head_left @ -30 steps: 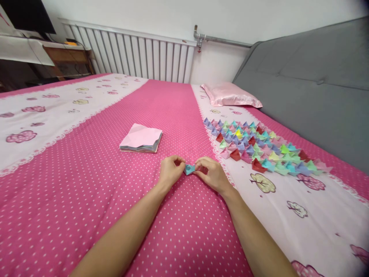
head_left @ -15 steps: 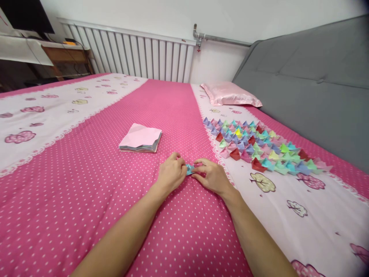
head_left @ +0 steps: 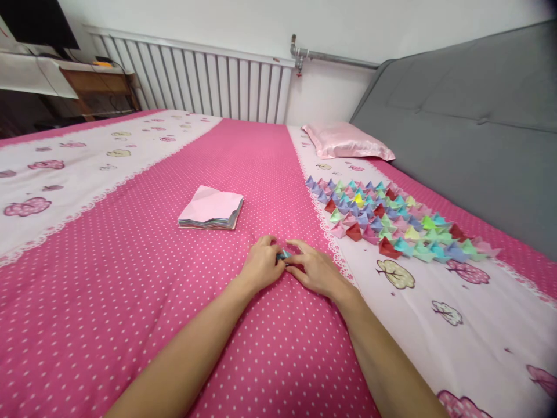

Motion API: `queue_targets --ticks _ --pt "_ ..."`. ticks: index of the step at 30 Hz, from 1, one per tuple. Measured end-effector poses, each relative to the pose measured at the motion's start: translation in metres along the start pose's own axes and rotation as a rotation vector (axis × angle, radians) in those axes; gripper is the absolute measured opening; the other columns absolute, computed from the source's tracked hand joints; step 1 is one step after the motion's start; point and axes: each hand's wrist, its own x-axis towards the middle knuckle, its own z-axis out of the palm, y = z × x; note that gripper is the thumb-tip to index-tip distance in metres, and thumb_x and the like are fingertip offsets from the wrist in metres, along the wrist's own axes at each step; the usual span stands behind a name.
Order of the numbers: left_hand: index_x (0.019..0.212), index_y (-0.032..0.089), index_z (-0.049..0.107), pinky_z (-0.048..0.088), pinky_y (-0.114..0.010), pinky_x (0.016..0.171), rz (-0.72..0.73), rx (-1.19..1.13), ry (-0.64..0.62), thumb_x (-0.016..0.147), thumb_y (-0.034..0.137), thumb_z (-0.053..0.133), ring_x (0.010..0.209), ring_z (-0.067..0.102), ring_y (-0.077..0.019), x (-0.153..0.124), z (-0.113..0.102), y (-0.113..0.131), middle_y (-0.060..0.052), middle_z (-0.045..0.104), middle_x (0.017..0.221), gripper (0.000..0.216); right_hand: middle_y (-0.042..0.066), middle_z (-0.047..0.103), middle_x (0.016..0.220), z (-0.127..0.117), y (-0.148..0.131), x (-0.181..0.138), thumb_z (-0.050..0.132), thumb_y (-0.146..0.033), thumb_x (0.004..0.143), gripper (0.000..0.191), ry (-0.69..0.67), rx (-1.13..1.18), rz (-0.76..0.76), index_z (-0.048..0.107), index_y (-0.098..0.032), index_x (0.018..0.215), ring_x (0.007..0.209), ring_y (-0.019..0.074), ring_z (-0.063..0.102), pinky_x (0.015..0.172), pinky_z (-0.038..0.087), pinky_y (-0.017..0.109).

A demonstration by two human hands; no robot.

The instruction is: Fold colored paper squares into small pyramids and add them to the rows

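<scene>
Between my hands is a small folded blue paper [head_left: 284, 254], mostly hidden by the fingers. My left hand [head_left: 263, 264] pinches its left side. From the right, my right hand [head_left: 315, 268] grips it with thumb and fingers. Beyond my left hand lies a stack of square paper sheets [head_left: 211, 207], pink on top. Over to the right stand several rows of folded paper boats [head_left: 378, 215] in red, blue, green, pink, purple and yellow.
The pink dotted bedspread [head_left: 143, 278] spreads under everything. A pink pillow [head_left: 348, 140] lies near the grey headboard [head_left: 470, 122]. Behind the bed are a white radiator [head_left: 195, 75] and a pipe [head_left: 339, 58]. A desk [head_left: 98, 81] with a monitor [head_left: 39, 23] stands at the far left.
My hands have drawn closer together around the blue paper, which now shows less between the fingers. The stack and the boats have stayed where they were.
</scene>
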Motion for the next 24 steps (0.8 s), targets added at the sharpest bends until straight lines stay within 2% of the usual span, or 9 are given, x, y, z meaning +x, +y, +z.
queue_targets --ticks 6,10,13,16,20,24 --pt "0.080 0.018 0.072 0.043 -0.035 0.087 -0.082 0.021 -0.007 0.072 0.015 0.051 0.098 0.055 -0.0230 0.000 0.001 0.002 -0.010 0.061 0.103 0.023 0.007 0.053 0.125 0.001 0.000 0.001 0.057 -0.025 0.079 0.020 0.050 0.053 -0.015 0.069 -0.026 0.094 0.110 0.0246 0.054 0.089 0.046 0.042" --pt "0.081 0.019 0.072 0.044 -0.034 0.086 -0.097 0.037 -0.008 0.072 0.015 0.050 0.095 0.057 -0.0227 0.000 -0.001 0.004 -0.009 0.062 0.102 0.024 0.006 0.065 0.104 0.001 0.000 0.005 0.060 -0.023 0.074 0.010 0.233 0.113 0.065 0.070 -0.023 0.072 0.089 0.0203 0.062 0.079 0.049 0.035" --pt "0.080 0.018 0.072 0.044 -0.034 0.085 -0.103 0.074 0.009 0.073 0.016 0.050 0.094 0.057 -0.0227 -0.001 -0.001 0.006 -0.009 0.062 0.101 0.023 0.005 0.068 0.084 0.002 -0.001 0.007 0.058 -0.025 0.075 0.016 0.318 0.130 0.147 0.064 -0.020 0.061 0.072 0.0175 0.063 0.070 0.050 0.031" --pt "0.081 0.017 0.071 0.044 -0.033 0.085 -0.113 0.091 0.026 0.073 0.016 0.049 0.094 0.057 -0.0221 -0.002 0.001 0.008 -0.009 0.062 0.099 0.023 0.003 0.067 0.075 0.003 -0.003 0.009 0.058 -0.023 0.073 0.006 0.305 0.130 0.172 0.064 -0.021 0.072 0.067 0.0172 0.061 0.065 0.048 0.030" --pt "0.083 0.016 0.071 0.044 -0.032 0.085 -0.113 0.092 0.025 0.073 0.015 0.048 0.093 0.057 -0.0217 -0.002 0.003 0.009 -0.010 0.062 0.099 0.025 0.004 0.067 0.086 0.007 -0.007 0.012 0.057 -0.015 0.070 0.017 0.307 0.122 0.122 0.065 -0.022 0.083 0.083 0.0205 0.060 0.077 0.047 0.034" --pt "0.087 0.016 0.071 0.044 -0.032 0.087 -0.127 0.072 0.014 0.072 0.014 0.048 0.095 0.056 -0.0220 -0.002 0.003 0.009 -0.011 0.062 0.101 0.027 0.004 0.066 0.083 0.011 -0.010 0.016 0.054 -0.010 0.068 0.020 0.321 0.158 0.122 0.065 -0.021 0.080 0.081 0.0198 0.059 0.076 0.047 0.033"
